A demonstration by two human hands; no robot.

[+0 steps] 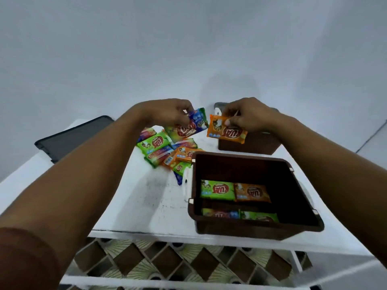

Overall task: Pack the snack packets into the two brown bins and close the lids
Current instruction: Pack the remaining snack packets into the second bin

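My left hand (pixel 167 113) pinches a blue-and-green snack packet (pixel 191 125) above the loose pile of packets (pixel 165 151) on the white table (pixel 134 197). My right hand (pixel 249 114) pinches an orange packet (pixel 225 130) by its top edge, in front of the far brown bin (pixel 251 146). The near brown bin (pixel 247 225) stands open at the table's front right. On its floor lie several packets, among them a green one (pixel 216 189) and an orange one (pixel 252 192). Its white side latch (pixel 187 185) faces the pile.
Two dark grey lids are in view: one (pixel 71 139) lies flat at the table's far left, the other (pixel 219 106) stands behind the far bin. A white wall rises behind the table. Patterned brown tiles (pixel 159 260) show below the table's front edge.
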